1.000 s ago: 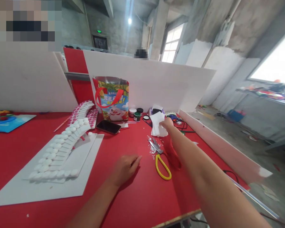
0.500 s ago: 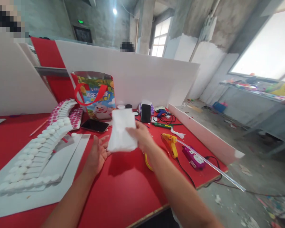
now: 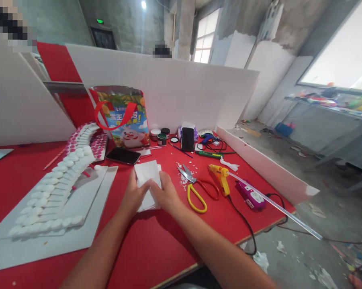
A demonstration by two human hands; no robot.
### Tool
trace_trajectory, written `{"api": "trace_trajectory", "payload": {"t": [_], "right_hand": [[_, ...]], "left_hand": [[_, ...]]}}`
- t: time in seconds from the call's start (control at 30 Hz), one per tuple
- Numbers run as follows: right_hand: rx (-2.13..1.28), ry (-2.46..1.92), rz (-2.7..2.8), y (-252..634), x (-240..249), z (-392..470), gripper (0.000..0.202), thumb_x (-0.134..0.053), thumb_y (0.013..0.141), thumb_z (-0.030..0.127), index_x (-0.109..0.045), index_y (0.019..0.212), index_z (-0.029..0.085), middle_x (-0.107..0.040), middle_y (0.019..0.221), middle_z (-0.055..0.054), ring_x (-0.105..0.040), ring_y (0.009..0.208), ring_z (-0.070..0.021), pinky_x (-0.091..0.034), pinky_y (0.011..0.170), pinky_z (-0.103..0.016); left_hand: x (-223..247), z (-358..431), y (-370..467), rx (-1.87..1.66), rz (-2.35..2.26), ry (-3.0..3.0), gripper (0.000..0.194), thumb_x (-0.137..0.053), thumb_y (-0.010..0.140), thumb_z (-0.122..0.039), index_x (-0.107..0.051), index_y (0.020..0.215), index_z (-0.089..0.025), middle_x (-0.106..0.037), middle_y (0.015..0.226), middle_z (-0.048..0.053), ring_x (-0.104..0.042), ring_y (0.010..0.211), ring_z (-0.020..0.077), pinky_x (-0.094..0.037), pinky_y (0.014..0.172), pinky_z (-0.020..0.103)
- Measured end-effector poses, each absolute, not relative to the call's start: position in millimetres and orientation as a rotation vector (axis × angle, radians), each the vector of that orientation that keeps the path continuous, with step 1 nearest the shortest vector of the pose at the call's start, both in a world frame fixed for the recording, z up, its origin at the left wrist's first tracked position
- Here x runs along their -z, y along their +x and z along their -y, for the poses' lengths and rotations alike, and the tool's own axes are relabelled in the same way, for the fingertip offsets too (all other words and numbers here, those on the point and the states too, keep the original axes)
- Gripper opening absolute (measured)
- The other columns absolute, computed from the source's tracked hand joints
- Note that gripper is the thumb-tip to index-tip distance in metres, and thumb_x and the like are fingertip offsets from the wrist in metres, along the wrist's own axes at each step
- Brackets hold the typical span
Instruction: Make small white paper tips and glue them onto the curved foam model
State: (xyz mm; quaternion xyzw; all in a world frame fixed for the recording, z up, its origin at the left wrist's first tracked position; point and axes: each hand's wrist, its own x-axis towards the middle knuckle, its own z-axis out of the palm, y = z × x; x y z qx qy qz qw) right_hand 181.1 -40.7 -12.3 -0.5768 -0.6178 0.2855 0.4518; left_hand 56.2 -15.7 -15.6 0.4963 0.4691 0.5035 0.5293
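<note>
Your left hand point(image 3: 134, 195) and your right hand point(image 3: 166, 195) both pinch the small stack of white sheets point(image 3: 147, 180), which lies on the red desk point(image 3: 156, 245) near its middle, between the two hands. The fingers of each hand close on the near end of the stack, one hand from each side. The long axis of the stack runs away from you, toward the black phone point(image 3: 123, 155). The yellow-handled scissors point(image 3: 195, 190) lie just beside your right hand, nearer to it than to the left
</note>
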Motion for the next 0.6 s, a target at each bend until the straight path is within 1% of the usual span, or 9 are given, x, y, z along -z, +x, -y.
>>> {"api": "trace_trajectory", "payload": {"t": [0.07, 0.1, 0.17, 0.23, 0.3, 0.33, 0.4, 0.5, 0.6], "right_hand": [[-0.653, -1.454, 1.573, 193, 6, 62, 0.043, -0.057, 0.094, 0.027, -0.057, 0.135, 0.014, -0.062, 0.134, -0.020, -0.059, 0.127, -0.0318, -0.048, 0.110, -0.051], [-0.511, -1.482, 1.711, 203, 2, 73, 0.045, -0.055, 0.095, 0.026, -0.056, 0.138, 0.012, -0.057, 0.142, -0.023, -0.053, 0.135, -0.0333, -0.044, 0.114, -0.053], [-0.177, -1.616, 1.899, 226, -5, 94, 0.042, -0.050, 0.096, 0.018, -0.058, 0.137, 0.009, -0.052, 0.148, -0.028, -0.045, 0.143, -0.0377, -0.040, 0.116, -0.059], [0.080, -1.855, 1.928, 250, -11, 109, 0.049, -0.050, 0.091, 0.009, -0.056, 0.140, 0.006, -0.051, 0.148, -0.032, -0.047, 0.141, -0.0424, -0.043, 0.110, -0.062], [0.187, -2.120, 1.920, 267, -15, 115, 0.051, -0.051, 0.087, 0.003, -0.058, 0.138, 0.005, -0.055, 0.142, -0.034, -0.059, 0.127, -0.0443, -0.051, 0.097, -0.060], [0.198, -2.230, 1.917, 271, -18, 115, 0.050, -0.052, 0.087, 0.003, -0.060, 0.137, 0.006, -0.060, 0.136, -0.033, -0.064, 0.119, -0.0432, -0.053, 0.092, -0.057], [0.167, -2.386, 1.914, 274, -23, 111, 0.048, -0.055, 0.090, 0.009, -0.060, 0.137, 0.007, -0.067, 0.122, -0.031, -0.068, 0.108, -0.0407, -0.055, 0.087, -0.052], [0.042, -2.528, 1.901, 271, -36, 98, 0.051, -0.058, 0.093, 0.023, -0.055, 0.142, 0.005, -0.067, 0.116, -0.028, -0.067, 0.112, -0.0401, -0.052, 0.088, -0.047], [-0.154, -2.622, 1.897, 269, -48, 86, 0.048, -0.056, 0.094, 0.029, -0.054, 0.135, 0.003, -0.066, 0.116, -0.028, -0.068, 0.111, -0.0376, -0.051, 0.089, -0.042]], "left_hand": [[16, 15, 53, -1.229, -1.160, 1.176, 0.083, -0.076, 0.080, -0.036, -0.037, 0.153, -0.026, -0.060, 0.144, 0.015, -0.063, 0.128, 0.0323, -0.050, 0.108, 0.048], [16, 14, 51, -1.244, -1.181, 1.158, 0.085, -0.076, 0.080, -0.034, -0.035, 0.154, -0.026, -0.058, 0.148, 0.015, -0.060, 0.132, 0.0319, -0.049, 0.111, 0.048], [17, 13, 50, -1.259, -1.220, 1.130, 0.090, -0.076, 0.080, -0.032, -0.030, 0.157, -0.026, -0.054, 0.153, 0.016, -0.056, 0.138, 0.0316, -0.046, 0.114, 0.048], [18, 12, 50, -1.254, -1.256, 1.123, 0.092, -0.076, 0.080, -0.031, -0.027, 0.158, -0.025, -0.053, 0.153, 0.017, -0.054, 0.140, 0.0318, -0.045, 0.115, 0.049], [19, 11, 51, -1.253, -1.281, 1.132, 0.090, -0.075, 0.081, -0.031, -0.028, 0.158, -0.025, -0.055, 0.151, 0.017, -0.056, 0.137, 0.0315, -0.046, 0.114, 0.048], [19, 11, 51, -1.259, -1.293, 1.142, 0.088, -0.075, 0.082, -0.032, -0.030, 0.157, -0.024, -0.056, 0.150, 0.017, -0.058, 0.136, 0.0311, -0.047, 0.113, 0.047], [17, 11, 52, -1.271, -1.328, 1.183, 0.083, -0.074, 0.082, -0.033, -0.035, 0.154, -0.024, -0.058, 0.147, 0.016, -0.060, 0.133, 0.0307, -0.048, 0.112, 0.046], [12, 12, 52, -1.225, -1.382, 1.258, 0.076, -0.073, 0.082, -0.033, -0.040, 0.150, -0.021, -0.063, 0.141, 0.017, -0.063, 0.129, 0.0314, -0.049, 0.110, 0.047], [6, 15, 52, -1.191, -1.435, 1.287, 0.079, -0.069, 0.084, -0.029, -0.035, 0.154, -0.018, -0.063, 0.141, 0.018, -0.065, 0.126, 0.0302, -0.050, 0.109, 0.046]]}}
